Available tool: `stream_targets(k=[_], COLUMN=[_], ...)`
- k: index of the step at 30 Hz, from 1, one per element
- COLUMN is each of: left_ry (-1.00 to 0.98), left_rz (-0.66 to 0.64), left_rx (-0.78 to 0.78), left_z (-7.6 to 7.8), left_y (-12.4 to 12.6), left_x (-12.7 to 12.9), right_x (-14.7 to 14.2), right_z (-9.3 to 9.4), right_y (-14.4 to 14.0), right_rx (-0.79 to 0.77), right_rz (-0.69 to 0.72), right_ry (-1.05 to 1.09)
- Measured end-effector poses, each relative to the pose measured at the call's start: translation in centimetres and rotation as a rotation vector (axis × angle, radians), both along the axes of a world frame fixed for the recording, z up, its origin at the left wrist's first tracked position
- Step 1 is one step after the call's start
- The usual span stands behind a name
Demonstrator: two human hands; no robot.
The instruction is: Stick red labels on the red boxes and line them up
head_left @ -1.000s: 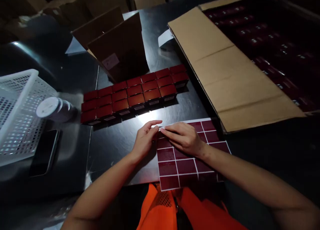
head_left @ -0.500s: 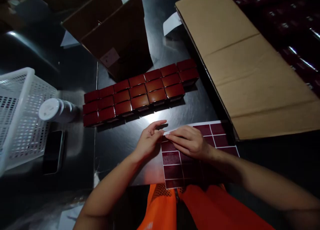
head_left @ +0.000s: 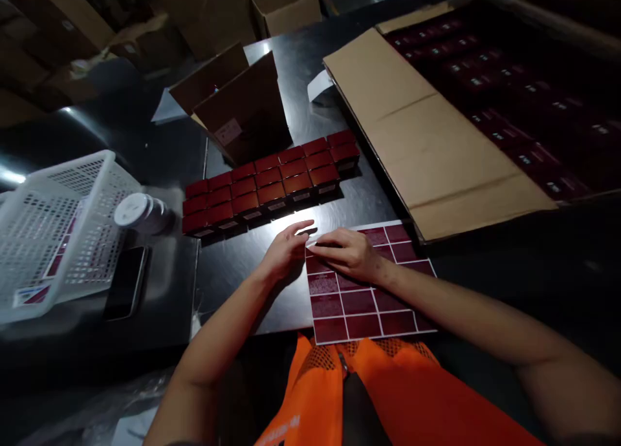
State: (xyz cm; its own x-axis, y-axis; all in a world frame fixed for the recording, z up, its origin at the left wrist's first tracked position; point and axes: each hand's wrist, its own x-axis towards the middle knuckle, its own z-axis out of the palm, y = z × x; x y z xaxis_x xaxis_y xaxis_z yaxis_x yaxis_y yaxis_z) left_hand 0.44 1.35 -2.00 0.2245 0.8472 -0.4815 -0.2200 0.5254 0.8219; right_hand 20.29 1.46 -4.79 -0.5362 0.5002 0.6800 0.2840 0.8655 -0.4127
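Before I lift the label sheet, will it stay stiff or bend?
The label sheet looks thin and flat, so it probably flops when lifted. Probably light. Its near edge overhangs the table, so it may slide off.

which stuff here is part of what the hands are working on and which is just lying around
In use:
left hand
right hand
dark red sticker sheet
rows of small dark red boxes

Lying about:
white plastic mesh basket
black phone
white-lidded jar
flattened brown cardboard

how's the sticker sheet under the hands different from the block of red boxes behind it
The sticker sheet lies flat, dark red rectangles split by white lines; the red boxes stand raised, packed in three rows. Both hands, left hand and right hand, touch the sheet, not the boxes. Both are dark red.
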Motion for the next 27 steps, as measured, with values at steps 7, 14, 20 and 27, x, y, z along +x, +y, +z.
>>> stream_targets(k=[7,14,20,27], left_ry=[0.340,0.640,0.870,0.757], left_rz=[0.045,0.173,-0.006,0.172], left_rx=[0.340,0.627,1.002,1.032], left_z=[-1.4,1.1,6.4,7.8], left_y=[-0.6,-1.1,-2.3,-2.0], left_x=[0.2,0.4,2.9,7.5], right_x=[0.4,3.8,5.4,6.9], right_z=[1.6,7.2,10.6,9.2], right_y=[-0.4,0.9,0.4,-0.7], right_rx=[-0.136,-0.450,-0.531,-0.457], right_rz=[0.083,-0.036,-0.040,-0.416], right_ry=[0.123,0.362,0.102,0.240])
